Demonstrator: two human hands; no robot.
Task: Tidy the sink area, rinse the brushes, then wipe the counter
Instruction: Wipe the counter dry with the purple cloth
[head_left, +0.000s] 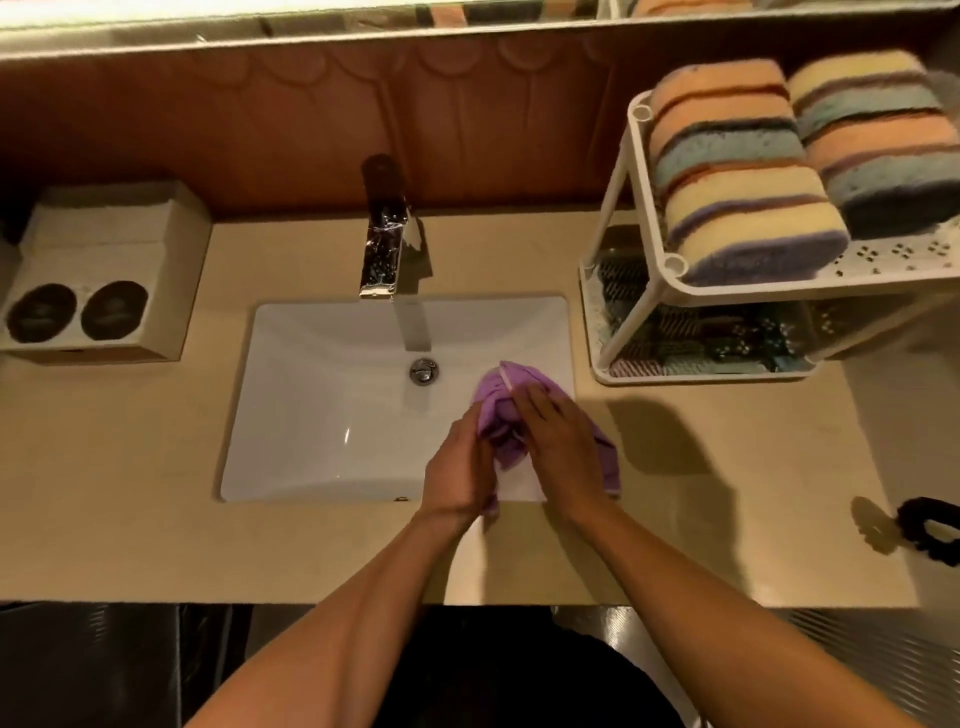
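A purple cloth (501, 415) is bunched between both hands over the front right corner of the white sink (322, 405). The left hand (457, 467) clasps the cloth's near left side, fingers curled into the folds, and the right hand (563, 441) lies over its right side with fingers pressed down on the fabric; a loose corner hangs past the sink's right rim onto the counter (727, 519).

The sink is a rectangular basin set into a beige, smooth counter. Its drain plug (424, 371) sits near the back centre of the bowl, just left of the cloth. Behind the sink a chrome faucet (387, 244) stands on the counter, its spout reaching forward over the basin.

Left of the sink, well apart from it, a cream box (98, 275) with two dark round openings rests against the wall. Right of the sink stands a white two-tier rack (639, 249); its upper shelf carries rolled striped towels (748, 171) in orange, blue, yellow and purple, and its lower tray holds dark patterned items that are too shadowed to identify. Further right of the sink, near the counter's front edge, lies a black hair clip (930, 525), casting a shadow to its left.

Behind the sink the wall is a reddish-brown panel (260, 130) with a scalloped pattern, topped by a mirror edge. In front of the sink, below the counter edge, the floor is dark.
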